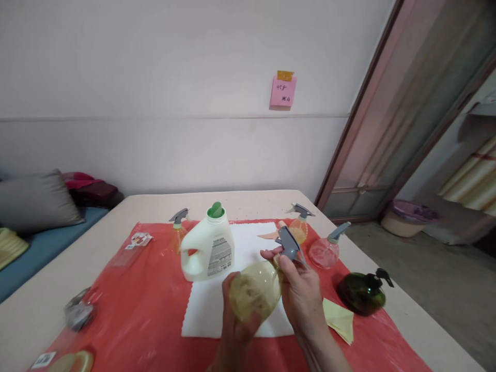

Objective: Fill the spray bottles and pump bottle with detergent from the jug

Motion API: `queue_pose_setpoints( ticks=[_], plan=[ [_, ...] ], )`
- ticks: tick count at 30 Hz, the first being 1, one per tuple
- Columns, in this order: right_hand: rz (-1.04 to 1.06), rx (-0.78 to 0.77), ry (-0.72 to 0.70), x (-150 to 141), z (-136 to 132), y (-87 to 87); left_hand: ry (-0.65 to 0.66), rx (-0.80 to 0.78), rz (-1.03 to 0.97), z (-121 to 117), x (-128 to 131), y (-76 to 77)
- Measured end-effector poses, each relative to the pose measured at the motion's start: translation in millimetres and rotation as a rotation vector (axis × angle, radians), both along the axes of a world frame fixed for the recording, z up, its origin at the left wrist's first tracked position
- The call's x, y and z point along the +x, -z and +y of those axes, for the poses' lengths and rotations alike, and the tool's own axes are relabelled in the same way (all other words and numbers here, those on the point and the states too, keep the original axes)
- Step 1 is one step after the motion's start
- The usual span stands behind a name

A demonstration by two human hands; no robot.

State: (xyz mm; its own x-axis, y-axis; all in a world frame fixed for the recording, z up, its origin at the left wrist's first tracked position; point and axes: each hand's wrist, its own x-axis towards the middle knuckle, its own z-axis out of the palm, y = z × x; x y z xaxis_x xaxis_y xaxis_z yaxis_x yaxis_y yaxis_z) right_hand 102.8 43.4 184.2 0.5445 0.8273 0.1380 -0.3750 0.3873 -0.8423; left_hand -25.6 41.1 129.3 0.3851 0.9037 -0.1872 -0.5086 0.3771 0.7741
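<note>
Clearly, the roomiest ground lies left: a broad stretch of red sheet (pixel 155 310) on the pale worktop (pixel 104 232), interrupted by a crumpled clump of plastic (pixel 79 311) and, farther back, a clear packet (pixel 136 246). Back edge of worktop close to the wall (pixel 174 144); a bare strip runs behind the sheet. Right side tighter. A pink spray bottle (pixel 324 252), a dark green pump bottle (pixel 359 293) and a folded yellow cloth (pixel 338 319) crowd there, the pump bottle near the sheet's right edge, bare worktop beyond. A white mat (pixel 203 312), scalloped along its left edge, lies mid-sheet; the white jug (pixel 220 248) takes up its left side, leaving open white towards the front.

Subject of note: a yellow spray bottle (pixel 256 290), held above the mat, right of the jug, tilted with its neck to the upper right. Body rounded, translucent, glossy where light strikes; grey trigger head (pixel 289 243) at the neck (from where I stand, I cannot tell how firmly it is seated). Left hand (pixel 242 323) clamped around the body, fingers curled beneath; right hand (pixel 304 297) closed about the neck, its fingers against the trigger head.
</note>
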Motion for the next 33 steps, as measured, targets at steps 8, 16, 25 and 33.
queue_pose_setpoints(
  ticks=[8,16,25,33],
  plan=[
    [-0.039,0.112,-0.143,15.5,-11.2,-10.7,0.498,-0.612,-0.253,7.3,-9.8,-7.3],
    [0.213,0.210,0.221,44.3,-7.5,-37.2,0.381,-0.545,-0.155,15.9,-9.3,-3.1],
    [0.202,0.176,0.630,84.3,-3.7,-28.5,0.100,-0.443,-0.131,24.1,-33.8,-34.3],
    [0.119,-0.056,0.415,54.6,21.1,16.2,-0.269,-0.099,0.055,54.6,-88.2,-115.5]
  ],
)
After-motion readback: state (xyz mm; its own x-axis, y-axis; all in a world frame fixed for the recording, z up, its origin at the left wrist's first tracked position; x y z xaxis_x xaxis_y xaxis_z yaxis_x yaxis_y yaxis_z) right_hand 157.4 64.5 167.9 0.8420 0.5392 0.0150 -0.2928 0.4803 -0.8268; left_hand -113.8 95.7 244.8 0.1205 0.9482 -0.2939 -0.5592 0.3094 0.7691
